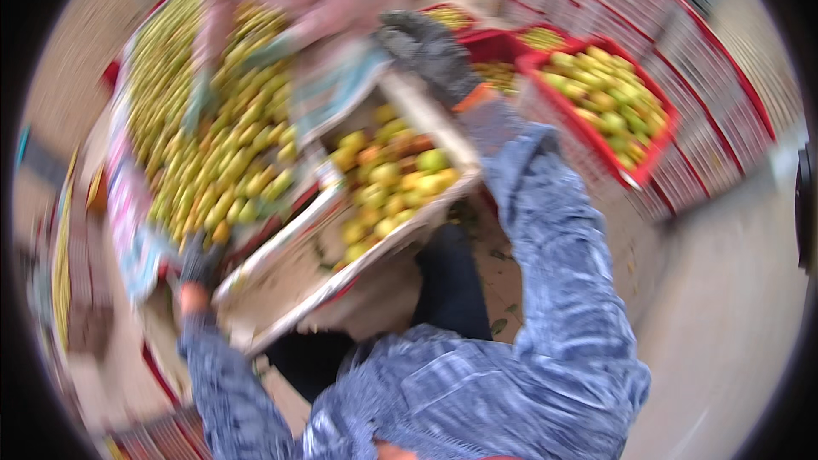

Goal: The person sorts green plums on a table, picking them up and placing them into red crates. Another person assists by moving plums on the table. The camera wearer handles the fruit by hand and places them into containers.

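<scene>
Many yellow-green fruits [236, 140] lie heaped on a cloth-lined sorting table. My left hand [203, 262], in a dark glove, touches the heap's near edge at the lower left; whether its fingers hold a fruit is blurred. My right hand [441, 54], in a grey glove with an orange cuff, is raised past the far right side of a padded wooden tray [441, 201]; what its fingers do is blurred. Yellow, green and orange fruits [390, 179] fill part of this tray, which lies before me.
Across the table, a person in pink with pale green gloves [271, 51] reaches into the heap. A red crate [668, 134] full of fruit stands at the right, with more red crates beside it. Stacked red-and-white crates [690, 76] line the back right. Leaves lie on the floor.
</scene>
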`<state>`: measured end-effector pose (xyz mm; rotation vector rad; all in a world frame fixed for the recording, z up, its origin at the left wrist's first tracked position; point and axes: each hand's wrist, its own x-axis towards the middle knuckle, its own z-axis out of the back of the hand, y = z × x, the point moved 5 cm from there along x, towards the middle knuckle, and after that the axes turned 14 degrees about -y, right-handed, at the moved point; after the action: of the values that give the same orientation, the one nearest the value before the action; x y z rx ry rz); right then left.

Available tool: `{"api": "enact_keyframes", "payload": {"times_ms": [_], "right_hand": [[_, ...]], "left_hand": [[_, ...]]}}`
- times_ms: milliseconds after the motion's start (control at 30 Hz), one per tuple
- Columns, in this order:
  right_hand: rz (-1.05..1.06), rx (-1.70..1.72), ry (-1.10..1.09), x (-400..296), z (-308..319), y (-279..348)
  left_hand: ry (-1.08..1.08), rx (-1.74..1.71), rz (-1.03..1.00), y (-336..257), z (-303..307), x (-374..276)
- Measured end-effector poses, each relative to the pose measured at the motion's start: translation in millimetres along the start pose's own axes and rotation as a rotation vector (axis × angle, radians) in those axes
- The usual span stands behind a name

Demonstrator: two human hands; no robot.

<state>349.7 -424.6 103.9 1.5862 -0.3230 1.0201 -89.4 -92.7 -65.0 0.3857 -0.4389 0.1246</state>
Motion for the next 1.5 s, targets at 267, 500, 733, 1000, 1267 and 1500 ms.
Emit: {"api": "enact_keyframes", "payload": {"times_ms": [267,500,733,1000,1267,1500], "right_hand": [[0.216,-0.476,0.915,-86.5,-257.2,33.5],[0.101,-0.911,1.077,-147.0,-326.5,-0.3],[0.154,-0.651,1.02,-128.9,-347.2,18.2],[0.378,-0.791,1.071,-183.6,-390.5,17.3],[0.696,-0.428,1.109,-153.2,-324.3,17.0],[0.025,-0.711,0.743,-81.8,-298.9,-56.1]], "left_hand": [[0.209,-0.399,0.733,15.3,11.8,3.4],[0.441,-0.385,0.678,2.8,26.4,14.7],[0.145,-0.516,0.778,5.8,34.6,27.5],[-0.145,-0.46,1.052,31.3,35.6,13.3],[0.242,-0.353,1.091,26.5,28.9,4.7],[0.171,-0.326,1.041,28.1,26.9,3.3]]}}
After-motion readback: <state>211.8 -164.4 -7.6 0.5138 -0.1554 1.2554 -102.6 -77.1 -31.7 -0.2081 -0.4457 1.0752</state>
